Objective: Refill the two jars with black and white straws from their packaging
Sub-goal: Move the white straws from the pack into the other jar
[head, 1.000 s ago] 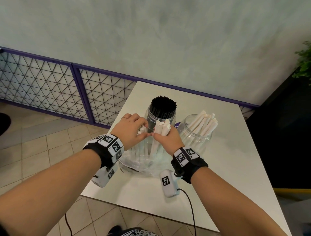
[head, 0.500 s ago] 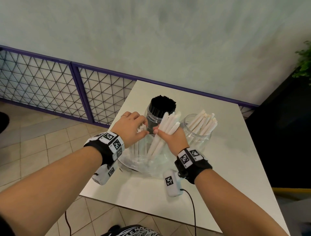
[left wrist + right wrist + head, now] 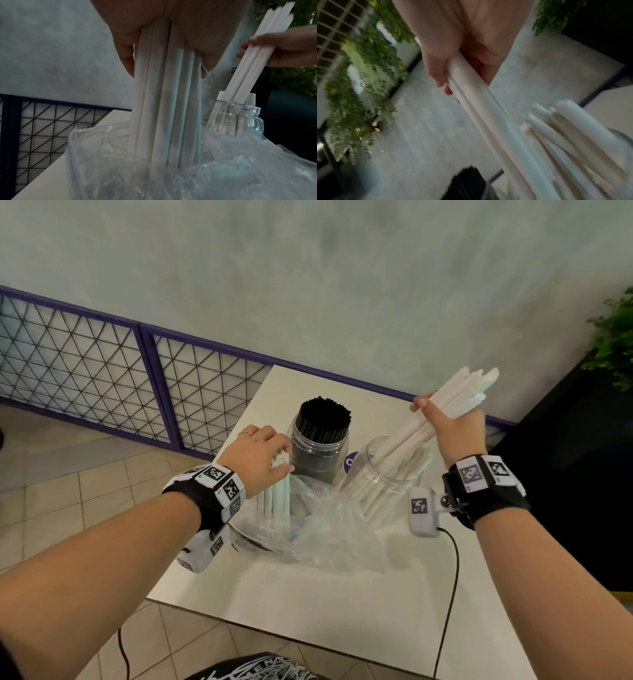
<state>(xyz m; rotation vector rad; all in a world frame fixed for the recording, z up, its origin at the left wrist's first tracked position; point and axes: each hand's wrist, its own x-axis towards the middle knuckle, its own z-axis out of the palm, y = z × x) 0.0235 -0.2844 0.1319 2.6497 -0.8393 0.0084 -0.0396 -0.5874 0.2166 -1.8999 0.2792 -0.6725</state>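
Note:
My right hand [image 3: 445,422] grips a bundle of white straws [image 3: 455,402] held slanted, its lower ends inside the mouth of the clear jar [image 3: 387,474] that holds more white straws. In the right wrist view the fingers [image 3: 440,75] curl round the bundle [image 3: 479,108]. My left hand [image 3: 263,453] grips the tops of the white straws [image 3: 163,108] standing upright in the clear plastic packaging [image 3: 308,529]. Behind it stands the jar of black straws [image 3: 322,440], packed full.
The small white table [image 3: 308,611] stands beside a purple-framed wire fence [image 3: 102,371] and a grey wall. A black cable [image 3: 448,594] runs over the table's right part. Green plants [image 3: 613,340] stand at the right. The floor is tiled.
My right hand pulled a bundle of white straws out of the packaging, lifted it to the right and brought its lower ends into the white-straw jar. My left hand stayed on the packaged straws.

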